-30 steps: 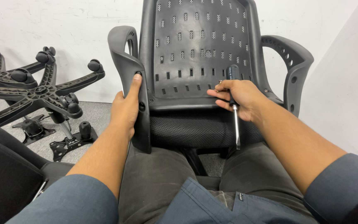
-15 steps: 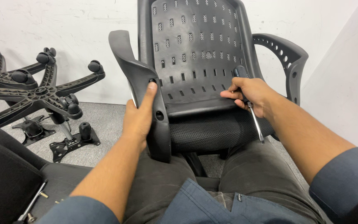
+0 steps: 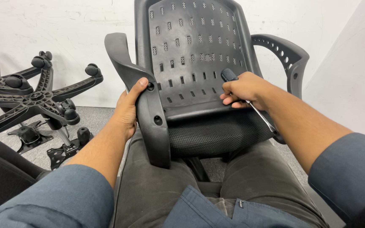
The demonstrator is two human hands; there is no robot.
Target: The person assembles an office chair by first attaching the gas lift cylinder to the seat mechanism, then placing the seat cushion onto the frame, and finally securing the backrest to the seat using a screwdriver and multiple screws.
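Note:
A black office chair without a base rests on my lap, its perforated plastic backrest facing me and its mesh seat just below. My left hand grips the chair's left armrest, thumb near a screw hole. My right hand holds a black-handled screwdriver, its shaft pointing down and right along the seat edge. The right armrest stands behind that hand.
Stacked black five-star chair bases with casters stand at the left by the white wall. Metal seat mechanisms lie on the grey carpet below them. A black seat cushion sits at the lower left. A white wall runs along the right.
The chair has turned slightly, with the left armrest swinging right. My right hand moved up and tilted the screwdriver so its shaft points down-right. My left thumb shifted higher on the armrest.

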